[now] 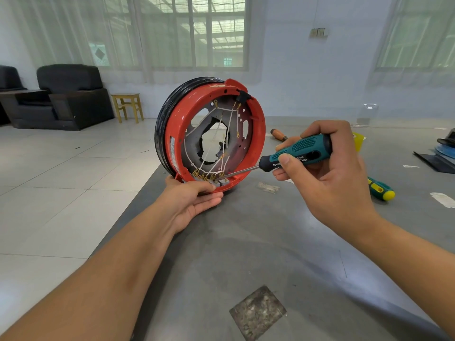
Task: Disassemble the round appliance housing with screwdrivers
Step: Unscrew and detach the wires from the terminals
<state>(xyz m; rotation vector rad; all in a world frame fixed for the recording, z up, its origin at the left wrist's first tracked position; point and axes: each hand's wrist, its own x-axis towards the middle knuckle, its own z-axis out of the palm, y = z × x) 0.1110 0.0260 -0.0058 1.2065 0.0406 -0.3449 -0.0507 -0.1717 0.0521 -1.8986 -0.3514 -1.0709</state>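
Note:
The round housing point(177, 124) stands on edge at the grey table's left side, a red ring with a black outer band, its open inside showing a metal plate, white wires and brass terminals. My left hand point(194, 200) grips its bottom rim from underneath, thumb on the terminal block. My right hand point(327, 173) holds a teal and black screwdriver point(298, 151). Its shaft points left and down, and the tip sits at the terminal block at the housing's bottom edge.
On the grey table point(246, 242) lie a green and yellow screwdriver point(381, 190) behind my right wrist, a wooden-handled tool point(278, 134), a yellow object point(358, 140) and dark flat items point(440, 153) at the far right. A dark patch point(257, 312) marks the near tabletop. Beyond stand armchairs point(71, 97) and a stool point(128, 105).

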